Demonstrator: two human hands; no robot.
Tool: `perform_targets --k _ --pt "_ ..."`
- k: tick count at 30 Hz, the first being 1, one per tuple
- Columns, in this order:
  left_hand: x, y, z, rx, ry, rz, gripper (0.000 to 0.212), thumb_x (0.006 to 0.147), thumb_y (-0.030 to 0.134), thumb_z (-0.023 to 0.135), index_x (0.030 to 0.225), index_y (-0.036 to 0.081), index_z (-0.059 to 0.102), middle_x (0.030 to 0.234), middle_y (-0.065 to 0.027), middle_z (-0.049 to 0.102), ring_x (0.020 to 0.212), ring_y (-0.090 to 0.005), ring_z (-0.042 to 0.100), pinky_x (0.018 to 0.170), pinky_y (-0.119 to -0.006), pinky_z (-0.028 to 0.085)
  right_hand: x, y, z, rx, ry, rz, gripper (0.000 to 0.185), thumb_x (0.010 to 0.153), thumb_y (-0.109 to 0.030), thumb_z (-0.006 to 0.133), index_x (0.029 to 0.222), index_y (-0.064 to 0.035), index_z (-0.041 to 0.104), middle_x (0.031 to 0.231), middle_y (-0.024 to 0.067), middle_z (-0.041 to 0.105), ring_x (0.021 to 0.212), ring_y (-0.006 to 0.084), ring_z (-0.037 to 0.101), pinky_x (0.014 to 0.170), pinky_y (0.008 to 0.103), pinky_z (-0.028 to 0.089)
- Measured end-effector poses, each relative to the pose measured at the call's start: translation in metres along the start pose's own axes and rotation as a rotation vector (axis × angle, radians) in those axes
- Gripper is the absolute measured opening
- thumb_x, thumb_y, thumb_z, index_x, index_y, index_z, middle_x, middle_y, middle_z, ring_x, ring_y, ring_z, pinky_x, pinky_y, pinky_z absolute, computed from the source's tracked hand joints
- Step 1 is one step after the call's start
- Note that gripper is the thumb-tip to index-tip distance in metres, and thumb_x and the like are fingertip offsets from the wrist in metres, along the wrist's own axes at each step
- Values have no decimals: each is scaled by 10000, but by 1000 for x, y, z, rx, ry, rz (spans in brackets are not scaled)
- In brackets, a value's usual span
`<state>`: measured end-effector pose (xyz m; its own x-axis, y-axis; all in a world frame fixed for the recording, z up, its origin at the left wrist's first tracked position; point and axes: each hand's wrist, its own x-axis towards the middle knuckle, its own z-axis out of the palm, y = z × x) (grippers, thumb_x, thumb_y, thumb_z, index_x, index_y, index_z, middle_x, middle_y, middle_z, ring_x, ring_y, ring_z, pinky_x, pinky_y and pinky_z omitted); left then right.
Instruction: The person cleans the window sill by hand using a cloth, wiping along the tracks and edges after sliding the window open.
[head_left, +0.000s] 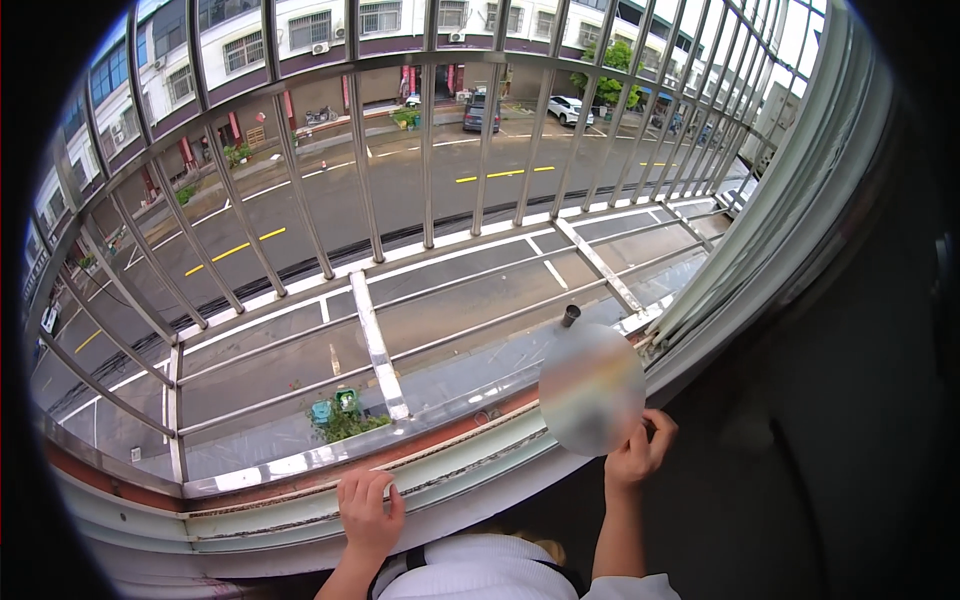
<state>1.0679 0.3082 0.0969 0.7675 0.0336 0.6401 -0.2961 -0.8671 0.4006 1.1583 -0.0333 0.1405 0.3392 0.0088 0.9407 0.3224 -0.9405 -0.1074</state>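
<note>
My left hand rests on the white sliding-window track, fingers bent over its inner rail and thumb held apart. No object shows in it. My right hand is raised near the right end of the track, thumb and index finger bent towards each other. A round blurred patch covers the space just beyond those fingers, so whatever they hold or touch there is hidden. Dark dirt lines the grooves of the track.
Beyond the track stands a stainless-steel window guard with a barred floor. Sliding window frames are stacked at the right. Below lie a street, parked cars, potted plants and a dark cup-like object. Buildings line the far side.
</note>
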Motion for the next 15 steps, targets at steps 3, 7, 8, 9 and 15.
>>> perform_targets --k 3,7,8,9,15 --pt "-4 -2 -1 21 -21 -7 247 735 19 686 970 60 622 947 -94 645 935 -317 604 884 -443 449 35 -2 -13 26 66 6 330 857 151 535 1106 23 710 1076 147 531 875 238 577 712 330 521" --pt "-1 1 1 45 -42 10 238 737 33 692 964 66 628 950 -83 649 936 -309 611 878 -440 459 45 8 -1 -25 104 9 312 876 134 544 1116 22 709 1082 143 508 880 220 564 725 318 522" --pt "0 2 0 56 -32 5 238 737 33 692 964 66 628 950 -83 649 936 -309 611 878 -440 459 30 17 4 -3 54 -9 276 891 98 565 1115 23 707 1079 144 512 880 225 561 722 320 518" --pt "1 4 1 40 -36 4 238 738 35 692 965 67 628 953 -80 649 935 -308 612 875 -439 462 14 25 8 15 5 -30 244 905 62 585 1115 25 705 1077 146 515 879 229 558 719 322 514" --pt "2 5 -2 35 -32 -18 236 738 38 693 961 69 625 949 -76 645 939 -300 613 873 -437 464 -32 17 4 206 -344 373 188 946 -103 626 1095 -4 681 1085 166 625 986 322 581 851 442 486"
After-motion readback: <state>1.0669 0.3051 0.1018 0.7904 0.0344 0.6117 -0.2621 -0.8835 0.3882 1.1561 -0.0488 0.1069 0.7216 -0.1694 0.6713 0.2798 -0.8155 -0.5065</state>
